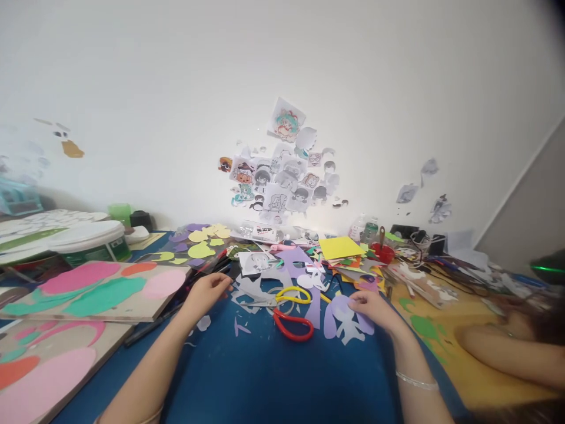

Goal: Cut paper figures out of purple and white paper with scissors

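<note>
My left hand (207,295) is over the left part of the blue table, fingertips pinched together beside white paper scraps (247,288). Whatever may be between those fingers is too small to make out. On the right, my right hand (374,307) has its thumb and fingers closed at the edge of a lilac paper cutout (341,304). A pale figure-shaped paper cutout (348,324) lies against that lilac piece. Between my hands rest open scissors (293,327) with one yellow and one red handle, blades pointing left. Small purple paper strips (241,327) lie left of the scissors.
Boards with coloured paper shapes (106,288) and a white-lidded tub (90,241) stand left. Coloured paper sheets (339,248), a red cup (383,253) and bottles (369,232) are at the back. Another person's arm (503,350) rests at right. Drawings (286,176) cover the wall.
</note>
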### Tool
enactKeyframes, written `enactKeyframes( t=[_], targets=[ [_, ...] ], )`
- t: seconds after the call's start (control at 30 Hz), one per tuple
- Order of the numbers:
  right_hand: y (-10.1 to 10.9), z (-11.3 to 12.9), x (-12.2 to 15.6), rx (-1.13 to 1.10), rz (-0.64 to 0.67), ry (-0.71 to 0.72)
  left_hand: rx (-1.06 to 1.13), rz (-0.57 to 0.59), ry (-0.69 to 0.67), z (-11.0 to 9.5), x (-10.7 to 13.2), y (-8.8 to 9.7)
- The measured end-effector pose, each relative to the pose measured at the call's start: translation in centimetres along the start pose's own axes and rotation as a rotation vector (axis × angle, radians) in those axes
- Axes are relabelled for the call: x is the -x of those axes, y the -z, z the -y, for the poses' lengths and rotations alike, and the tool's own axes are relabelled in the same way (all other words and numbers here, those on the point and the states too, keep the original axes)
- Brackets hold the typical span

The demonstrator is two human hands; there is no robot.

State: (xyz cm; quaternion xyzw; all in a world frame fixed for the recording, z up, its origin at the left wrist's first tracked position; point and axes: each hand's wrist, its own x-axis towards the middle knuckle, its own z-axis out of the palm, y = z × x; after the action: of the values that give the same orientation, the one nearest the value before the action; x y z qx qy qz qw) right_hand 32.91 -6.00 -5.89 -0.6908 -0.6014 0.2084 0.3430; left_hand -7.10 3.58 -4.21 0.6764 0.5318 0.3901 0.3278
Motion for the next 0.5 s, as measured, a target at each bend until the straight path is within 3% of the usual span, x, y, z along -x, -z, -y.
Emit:
enactKeyframes(
  t=[0.13, 0.33, 0.43, 0.5],
  targets=[
    [-1.6, -1.9, 0.2, 0.139, -0.182, -0.013, -0.055, 0.009, -0.003, 0.2, -0.1, -0.2],
    [-1.4, -0.5, 1.8, 0.198, -0.464, 0.089, -0.204, -0.021, -0.036, 0.1, -0.1, -0.4],
    [-0.9, 1.0, 3.6, 0.131, -0.642, 0.238, -0.239, -0.054, -0.167, -3.1, 2.0, -0.9],
    [-1.2, 2.1, 5.0, 0.114, -0.732, 0.285, -0.218, 0.016, -0.302, -6.4, 4.8, -1.9]
  ],
)
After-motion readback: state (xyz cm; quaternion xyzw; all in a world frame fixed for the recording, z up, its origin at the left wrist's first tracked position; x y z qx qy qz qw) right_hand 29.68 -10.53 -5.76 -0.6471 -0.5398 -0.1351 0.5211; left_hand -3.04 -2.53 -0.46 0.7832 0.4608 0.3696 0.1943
